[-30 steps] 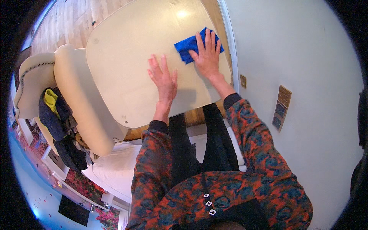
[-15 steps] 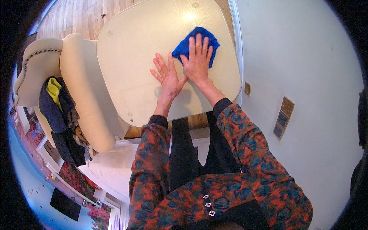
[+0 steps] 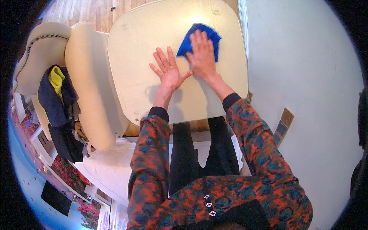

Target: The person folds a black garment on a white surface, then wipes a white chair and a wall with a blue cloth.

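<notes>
Cloth (image 3: pixel 186 46), vivid blue, uneven-edged, beneath flat, unclenched right hand (image 3: pixel 203 57), left hand (image 3: pixel 169 75) splayed and free, pale tabletop (image 3: pixel 145 38) below.

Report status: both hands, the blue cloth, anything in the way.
Right hand flat on blue cloth. Cloth on cream table. Left hand spread, empty, close by. Cream upholstered chair left of table, clear of cloth.

The person's bare right hand (image 3: pixel 203 57) is blurred and hides part of a flat, bright-blue fabric cloth (image 3: pixel 215 41). The view's upper edge crops a rounded cream tabletop (image 3: pixel 140 46), which covers the lower ends of black trouser legs (image 3: pixel 182 153). On the pale plank floor (image 3: pixel 96 13), a dark object (image 3: pixel 112 8) is too small to identify.
</notes>
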{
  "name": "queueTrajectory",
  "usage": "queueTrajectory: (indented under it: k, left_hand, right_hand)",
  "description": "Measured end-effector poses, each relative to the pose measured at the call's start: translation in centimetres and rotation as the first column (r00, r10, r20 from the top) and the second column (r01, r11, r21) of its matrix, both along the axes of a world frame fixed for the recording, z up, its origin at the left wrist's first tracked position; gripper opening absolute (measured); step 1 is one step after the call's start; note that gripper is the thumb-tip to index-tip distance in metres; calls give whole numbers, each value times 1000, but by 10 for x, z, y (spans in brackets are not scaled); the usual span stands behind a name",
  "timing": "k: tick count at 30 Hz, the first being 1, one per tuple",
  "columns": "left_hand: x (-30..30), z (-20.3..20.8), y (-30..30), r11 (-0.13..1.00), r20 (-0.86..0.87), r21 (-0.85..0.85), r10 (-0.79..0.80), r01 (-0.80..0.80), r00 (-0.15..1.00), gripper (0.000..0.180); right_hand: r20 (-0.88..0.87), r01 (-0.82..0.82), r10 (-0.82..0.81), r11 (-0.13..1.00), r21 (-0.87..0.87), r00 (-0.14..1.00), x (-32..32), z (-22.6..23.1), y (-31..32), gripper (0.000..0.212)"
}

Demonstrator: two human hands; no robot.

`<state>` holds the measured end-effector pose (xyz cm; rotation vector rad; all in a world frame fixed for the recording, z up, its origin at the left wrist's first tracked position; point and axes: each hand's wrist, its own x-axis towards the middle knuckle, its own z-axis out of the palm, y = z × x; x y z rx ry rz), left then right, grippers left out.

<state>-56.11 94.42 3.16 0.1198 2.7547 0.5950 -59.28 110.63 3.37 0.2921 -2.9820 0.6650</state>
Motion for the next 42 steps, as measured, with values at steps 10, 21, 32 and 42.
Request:
queueTrajectory:
  k: [10,21,32,42]
  left_hand:
    - [0,17,-11,995,92,97,-5,-4,996,140]
    - [27,12,-67,959,-130,13,284,-285,950,124]
    - [34,7,-84,970,-13,127,211,-208,977,129]
    - [85,18,-110,912,-40,25,411,-410,911,121]
  right_hand:
    - [-203,122,-117,993,12,972,-70,-15,21,68]
    - [-70,-330,325,940,-84,943,-27,-6,-82,66]
    - [-20,123,-122,991,54,992,-8,-3,-134,99]
    - [-49,-493,494,869,41,868,19,-2,-165,64]
